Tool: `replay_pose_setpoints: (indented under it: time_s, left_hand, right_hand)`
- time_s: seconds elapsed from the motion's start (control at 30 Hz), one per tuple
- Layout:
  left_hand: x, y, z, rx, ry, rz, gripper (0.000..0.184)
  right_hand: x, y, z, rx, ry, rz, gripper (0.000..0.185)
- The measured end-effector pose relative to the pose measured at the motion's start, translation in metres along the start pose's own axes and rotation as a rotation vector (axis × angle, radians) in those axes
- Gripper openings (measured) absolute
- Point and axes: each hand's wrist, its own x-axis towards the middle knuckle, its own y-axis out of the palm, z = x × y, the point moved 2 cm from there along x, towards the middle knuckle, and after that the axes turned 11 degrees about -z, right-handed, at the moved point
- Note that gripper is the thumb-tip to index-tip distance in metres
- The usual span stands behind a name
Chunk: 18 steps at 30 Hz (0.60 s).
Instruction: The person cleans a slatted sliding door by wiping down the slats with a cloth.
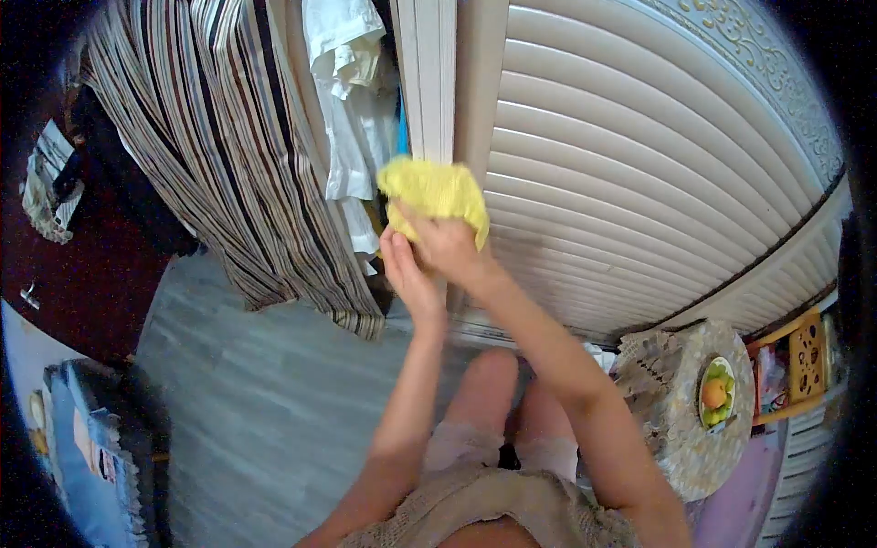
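A bunched yellow cloth [443, 189] with a fine ribbed texture is held up in front of me, at the edge of the slatted panel. My right hand [449, 248] grips its lower part, with the fingers partly lost in the folds. Close beside it on the left, my left hand [411, 274] has its fingertips at the cloth's lower left edge, and they seem to pinch it. The two hands nearly touch. Just left of the cloth hang white garments [352, 137]. Whether the yellow cloth is a garment or a towel I cannot tell.
A striped curtain [242, 155] hangs at the left, down to the grey floor [265, 411]. The cream slatted door [630, 164] fills the right. A round table with a patterned cloth [676, 438] bears a plate of fruit [717, 393]. Blue fabric [87, 457] lies lower left.
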Motion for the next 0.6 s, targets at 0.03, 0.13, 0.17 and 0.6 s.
replay_pose_setpoints:
  time_s: [0.03,0.13,0.17,0.6]
  left_hand:
    - [-0.002,0.006,-0.007,-0.001,0.048,-0.002,0.038]
    - [-0.001,0.005,-0.010,0.049,0.067,0.055,0.039]
    - [0.000,0.004,-0.008,0.031,0.033,0.046,0.038]
    - [0.005,0.011,-0.015,0.025,0.087,0.034,0.028]
  right_hand:
    - [0.012,-0.005,0.000,0.020,-0.010,-0.074,0.052]
    - [0.034,-0.019,0.005,-0.018,-0.131,-0.305,0.053]
    - [0.029,-0.023,0.009,-0.007,0.011,-0.098,0.048]
    - [0.030,-0.030,0.007,0.009,-0.039,-0.090,0.044]
